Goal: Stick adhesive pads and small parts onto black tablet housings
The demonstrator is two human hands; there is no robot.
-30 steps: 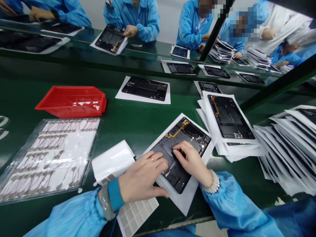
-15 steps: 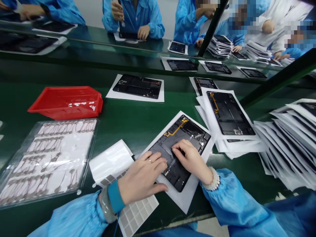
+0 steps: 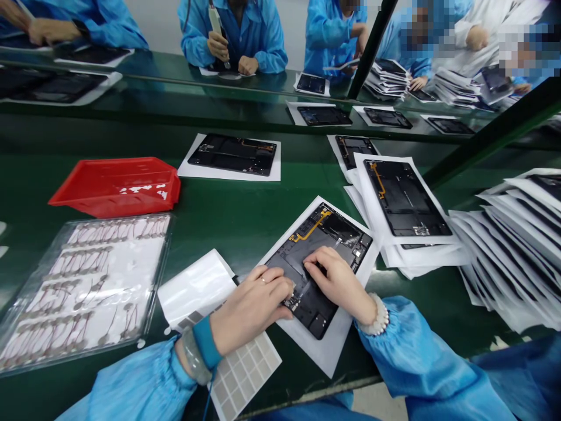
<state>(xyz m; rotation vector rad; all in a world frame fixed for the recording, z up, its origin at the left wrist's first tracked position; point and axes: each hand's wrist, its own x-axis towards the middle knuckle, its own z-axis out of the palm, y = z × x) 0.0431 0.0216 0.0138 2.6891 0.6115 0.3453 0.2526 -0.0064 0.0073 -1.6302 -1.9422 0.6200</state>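
An opened black tablet (image 3: pixel 316 310) with an orange flex cable lies on a white paper sheet, tilted in front of me. My left hand (image 3: pixel 252 304), with a ring and a teal wrist strap, rests at the tablet's left side, its fingers bent and drawn together; anything under the fingertips is hidden. Over the middle of the tablet, my right hand (image 3: pixel 335 278) has thumb and index finger pinched together; whatever is between them is too small to name. Beneath my left wrist lies a sheet of grey square pads (image 3: pixel 245 380), its white backing (image 3: pixel 197 286) curled up.
A red bin (image 3: pixel 116 187) stands at the left, behind a clear tray (image 3: pixel 87 286) of small wired parts. More tablets on paper (image 3: pixel 412 199) are stacked at the right, beside a tall pile of sheets (image 3: pixel 512 251). Another tablet (image 3: pixel 234 153) lies further back. People in blue work across the bench.
My left fingers have curled inward and come closer together, the thumb nearer the tablet. My right hand has barely moved. The far tablet has shifted slightly left in view.
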